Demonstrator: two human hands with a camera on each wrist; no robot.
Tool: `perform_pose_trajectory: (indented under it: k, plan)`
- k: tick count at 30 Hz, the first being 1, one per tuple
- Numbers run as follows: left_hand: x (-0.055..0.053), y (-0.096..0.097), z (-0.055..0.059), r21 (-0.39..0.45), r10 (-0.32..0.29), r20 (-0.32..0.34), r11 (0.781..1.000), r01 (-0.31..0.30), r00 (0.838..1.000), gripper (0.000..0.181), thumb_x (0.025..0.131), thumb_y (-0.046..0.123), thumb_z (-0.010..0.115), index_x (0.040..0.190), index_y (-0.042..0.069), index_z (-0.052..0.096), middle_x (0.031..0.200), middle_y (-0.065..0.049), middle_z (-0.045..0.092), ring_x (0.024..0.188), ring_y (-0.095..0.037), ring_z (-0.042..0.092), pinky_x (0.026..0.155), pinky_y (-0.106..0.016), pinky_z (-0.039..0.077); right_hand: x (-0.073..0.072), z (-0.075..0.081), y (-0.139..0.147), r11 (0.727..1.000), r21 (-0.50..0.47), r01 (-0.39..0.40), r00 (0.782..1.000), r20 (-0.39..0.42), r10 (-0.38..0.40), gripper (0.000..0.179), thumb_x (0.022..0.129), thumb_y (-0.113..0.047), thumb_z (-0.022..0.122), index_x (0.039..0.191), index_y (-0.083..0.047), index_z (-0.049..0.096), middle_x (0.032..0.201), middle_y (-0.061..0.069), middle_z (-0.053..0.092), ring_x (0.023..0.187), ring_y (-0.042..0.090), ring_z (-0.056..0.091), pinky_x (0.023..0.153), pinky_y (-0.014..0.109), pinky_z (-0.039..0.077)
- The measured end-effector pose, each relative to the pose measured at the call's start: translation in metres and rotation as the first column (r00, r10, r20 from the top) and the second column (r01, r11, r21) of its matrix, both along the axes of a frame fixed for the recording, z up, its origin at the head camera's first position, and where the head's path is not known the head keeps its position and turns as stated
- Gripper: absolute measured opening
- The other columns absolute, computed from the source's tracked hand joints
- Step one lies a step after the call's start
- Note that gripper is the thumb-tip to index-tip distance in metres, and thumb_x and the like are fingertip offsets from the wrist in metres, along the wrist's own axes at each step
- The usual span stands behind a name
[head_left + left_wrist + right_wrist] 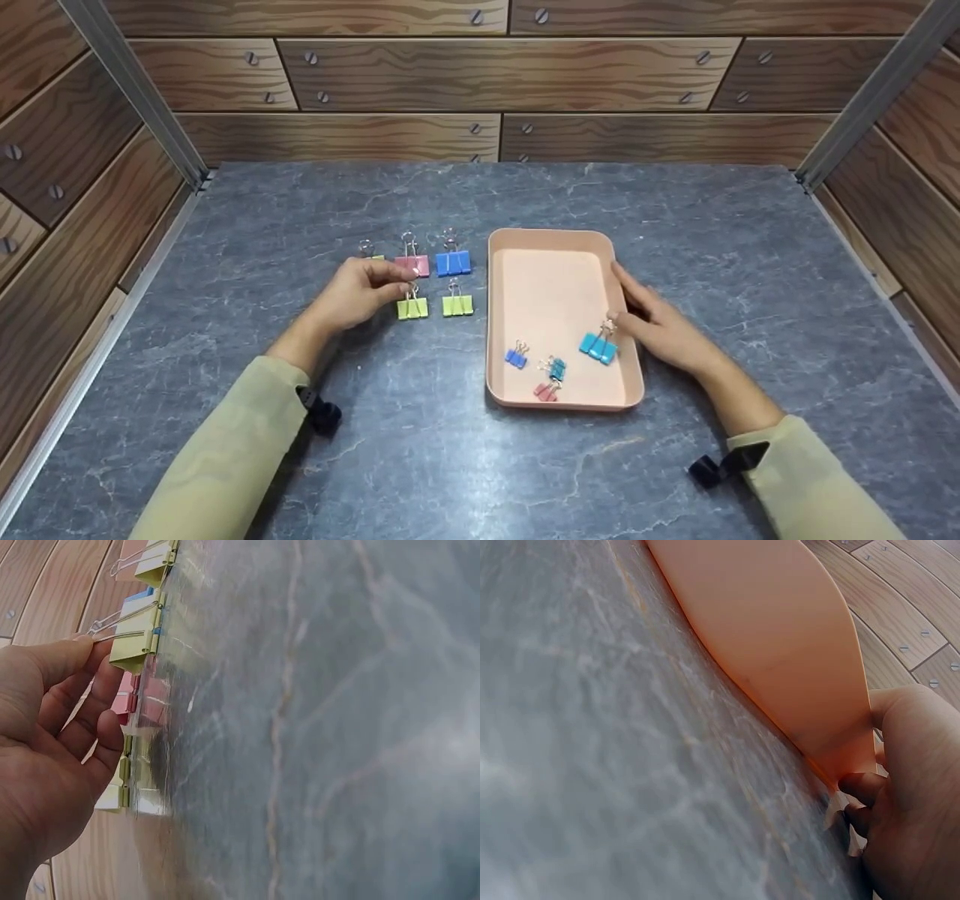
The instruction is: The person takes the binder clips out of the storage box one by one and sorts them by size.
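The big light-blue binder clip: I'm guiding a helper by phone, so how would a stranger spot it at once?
Find the peach tray on the grey table. Inside, look along its right side, in the half nearer the camera wearer. There lies the big light-blue binder clip, clearly larger than the three other clips in there.

Nine binder clips, one tray, two hands

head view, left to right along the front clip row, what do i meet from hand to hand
Left hand, pinched yellow-green clip, second yellow-green clip, peach tray, right hand.
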State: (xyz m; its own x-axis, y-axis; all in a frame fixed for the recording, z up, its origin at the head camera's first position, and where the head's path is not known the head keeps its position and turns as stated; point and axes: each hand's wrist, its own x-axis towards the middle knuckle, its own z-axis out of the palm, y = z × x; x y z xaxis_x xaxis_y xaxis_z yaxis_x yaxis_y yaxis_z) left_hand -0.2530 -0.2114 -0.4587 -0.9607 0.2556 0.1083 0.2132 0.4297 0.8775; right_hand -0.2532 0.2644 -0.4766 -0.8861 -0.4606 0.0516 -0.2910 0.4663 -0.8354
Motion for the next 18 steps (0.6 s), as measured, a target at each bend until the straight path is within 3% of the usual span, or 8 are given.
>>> perform_pose_trajectory:
  k: [10, 18]
  plan:
    - [0.001, -0.001, 0.005, -0.006, 0.015, 0.006, 1.0, -0.015, 1.0, 0.022, 0.097, 0.001, 0.073, 0.118, -0.004, 0.078, 0.115, -0.016, 0.077, 0.093, -0.013, 0.066, 0.079, -0.019, 0.054, 0.0, 0.001, -0.001, 1.0, -0.017, -0.016, 1.0, 0.011, 0.016, 0.075, 0.109, -0.022, 0.062, 0.171, -0.018, 0.02, 0.171, 0.022, 0.025, 0.156, 0.037, 0.027, 0.126, 0.054, 0.02]
    - [0.002, 0.0, 0.022, 0.015, 0.009, -0.013, 1.0, -0.009, 1.0, 0.025, 0.098, -0.001, 0.069, 0.122, -0.006, 0.076, 0.118, -0.023, 0.075, 0.093, -0.017, 0.069, 0.078, -0.019, 0.056, 0.0, 0.001, -0.001, 1.0, -0.024, -0.016, 1.0, 0.016, 0.016, 0.074, 0.109, -0.022, 0.061, 0.171, -0.017, 0.02, 0.172, 0.022, 0.025, 0.157, 0.037, 0.025, 0.126, 0.056, 0.018]
